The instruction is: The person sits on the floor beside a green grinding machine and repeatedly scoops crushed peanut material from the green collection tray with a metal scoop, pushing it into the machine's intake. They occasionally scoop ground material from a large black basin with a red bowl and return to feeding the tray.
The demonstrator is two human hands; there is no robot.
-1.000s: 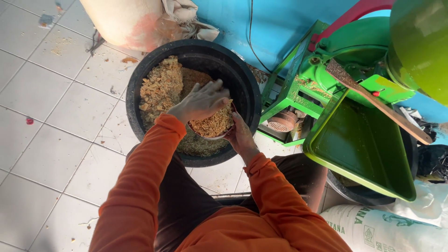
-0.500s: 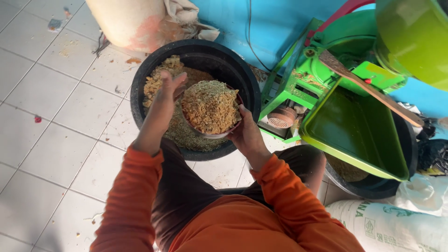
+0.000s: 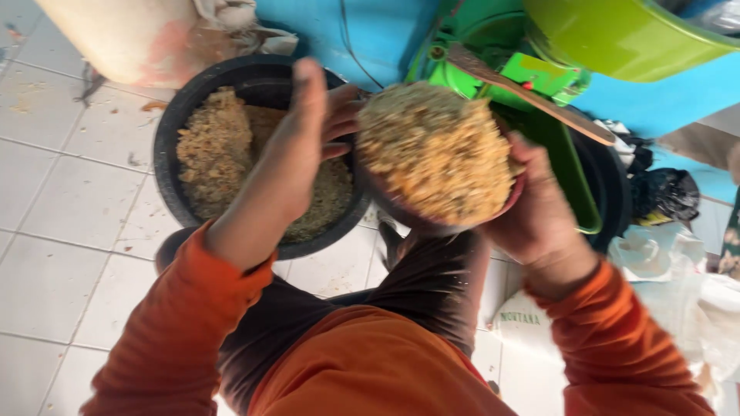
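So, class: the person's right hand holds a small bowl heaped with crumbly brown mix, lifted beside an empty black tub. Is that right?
Not quite: the head view shows the black tub still part filled with brown mix. The right hand does hold the heaped bowl.

Black plastic tub (image 3: 176, 131) matt — feed mix (image 3: 435, 150) coarse, crumbly — floor tiles (image 3: 62, 223) glossy.
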